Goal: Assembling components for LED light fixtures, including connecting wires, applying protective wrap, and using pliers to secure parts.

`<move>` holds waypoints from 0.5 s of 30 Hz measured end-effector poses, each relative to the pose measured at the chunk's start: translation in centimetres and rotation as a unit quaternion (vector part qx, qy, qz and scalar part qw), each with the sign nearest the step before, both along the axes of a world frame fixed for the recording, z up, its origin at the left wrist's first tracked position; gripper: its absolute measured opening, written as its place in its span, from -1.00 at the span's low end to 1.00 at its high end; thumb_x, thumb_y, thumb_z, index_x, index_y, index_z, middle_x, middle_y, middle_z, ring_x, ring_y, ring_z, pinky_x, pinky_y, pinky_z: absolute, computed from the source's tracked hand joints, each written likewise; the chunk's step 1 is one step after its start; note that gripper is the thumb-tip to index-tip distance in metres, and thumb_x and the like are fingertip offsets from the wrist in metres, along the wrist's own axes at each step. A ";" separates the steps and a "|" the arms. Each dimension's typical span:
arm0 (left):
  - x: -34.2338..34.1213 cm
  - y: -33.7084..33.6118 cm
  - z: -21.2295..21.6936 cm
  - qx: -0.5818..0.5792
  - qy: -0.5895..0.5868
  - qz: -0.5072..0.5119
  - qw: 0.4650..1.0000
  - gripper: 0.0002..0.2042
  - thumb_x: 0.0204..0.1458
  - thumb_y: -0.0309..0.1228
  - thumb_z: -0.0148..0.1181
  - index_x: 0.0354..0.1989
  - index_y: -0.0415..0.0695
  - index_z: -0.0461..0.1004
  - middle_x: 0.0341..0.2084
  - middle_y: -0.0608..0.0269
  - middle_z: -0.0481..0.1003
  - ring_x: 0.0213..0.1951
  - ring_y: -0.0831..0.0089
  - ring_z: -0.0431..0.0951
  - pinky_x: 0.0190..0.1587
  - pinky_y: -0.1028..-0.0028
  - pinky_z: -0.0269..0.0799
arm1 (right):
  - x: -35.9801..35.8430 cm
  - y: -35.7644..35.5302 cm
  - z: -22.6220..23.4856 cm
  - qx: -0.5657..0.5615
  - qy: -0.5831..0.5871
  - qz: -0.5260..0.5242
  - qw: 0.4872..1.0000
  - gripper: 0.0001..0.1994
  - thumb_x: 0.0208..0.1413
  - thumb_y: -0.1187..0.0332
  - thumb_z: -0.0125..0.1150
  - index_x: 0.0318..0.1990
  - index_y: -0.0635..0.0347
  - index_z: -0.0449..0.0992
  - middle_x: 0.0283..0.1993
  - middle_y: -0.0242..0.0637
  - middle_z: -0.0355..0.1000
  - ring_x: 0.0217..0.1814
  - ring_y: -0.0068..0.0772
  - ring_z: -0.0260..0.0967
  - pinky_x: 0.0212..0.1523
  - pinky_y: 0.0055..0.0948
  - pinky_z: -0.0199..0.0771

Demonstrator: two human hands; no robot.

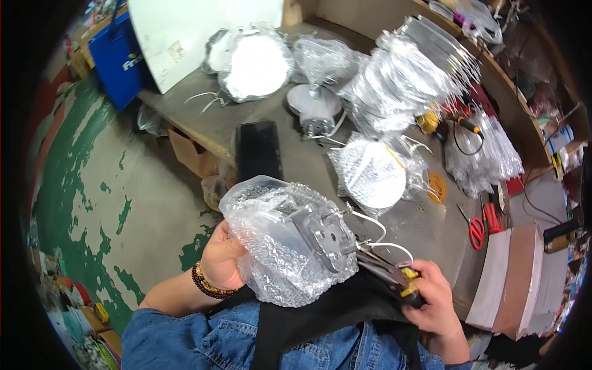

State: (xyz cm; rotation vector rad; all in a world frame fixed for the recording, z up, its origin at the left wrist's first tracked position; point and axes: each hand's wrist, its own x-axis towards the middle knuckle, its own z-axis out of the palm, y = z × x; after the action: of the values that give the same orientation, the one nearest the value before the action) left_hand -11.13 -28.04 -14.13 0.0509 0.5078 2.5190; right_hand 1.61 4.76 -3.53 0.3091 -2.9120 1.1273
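One bubble-wrapped fixture held over the table edge, pliers at its wires.

The bubble-wrapped fixture (287, 240) sits at the lower centre. One left hand (221, 256) at its 9 o'clock has its grip clenched on the wrap. One right hand (435, 296) at 4 o'clock has its grip clenched on one pair of yellow-handled pliers (385, 271), tips at two white wires (376, 234). At 2 o'clock, on the table (296, 154), lie one pair of red scissors (476, 228) and one wrapped disc (370, 172).

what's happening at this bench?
A person's left hand holds a bubble-wrapped metal fixture against their chest. The right hand holds yellow-handled pliers at the white wires coming out of the wrap. More wrapped round units lie on the workbench, with red scissors to the right.
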 end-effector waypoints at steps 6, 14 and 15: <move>1.8 -3.4 -0.8 0.018 -0.054 0.060 0.997 -0.54 0.09 -0.51 0.26 0.18 -0.30 0.33 0.07 0.00 0.49 0.10 0.14 0.52 0.19 0.09 0.41 | -4.9 -3.7 -0.5 0.050 0.096 0.103 0.989 -0.61 -0.39 0.60 0.31 -0.24 0.25 0.56 0.05 -0.01 0.41 -0.03 -0.03 0.39 0.03 -0.21 0.36; 1.9 -6.8 2.7 0.089 0.011 -0.084 0.992 -0.24 0.11 0.05 0.17 0.36 -0.21 0.14 0.27 -0.15 0.24 0.29 -0.05 0.28 0.29 -0.05 0.25 | -9.8 -7.7 -1.6 0.013 0.103 0.212 0.972 -0.56 -0.49 0.55 0.36 -0.24 0.21 0.55 -0.02 -0.04 0.40 -0.12 -0.04 0.42 -0.14 -0.26 0.46; 2.2 -7.0 2.8 0.176 -0.113 -0.149 0.966 -0.24 0.05 0.04 0.26 0.31 -0.23 0.24 0.19 -0.17 0.35 0.22 -0.08 0.37 0.21 -0.02 0.35 | -10.1 -8.4 -1.4 0.003 0.106 0.250 0.962 -0.56 -0.49 0.55 0.36 -0.25 0.20 0.55 -0.02 -0.05 0.40 -0.13 -0.03 0.42 -0.15 -0.25 0.46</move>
State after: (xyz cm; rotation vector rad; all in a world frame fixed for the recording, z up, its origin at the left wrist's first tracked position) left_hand -8.95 -35.06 -11.35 -0.0243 -0.0433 2.2514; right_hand -8.53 -3.61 -4.98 1.1387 -2.7135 1.0392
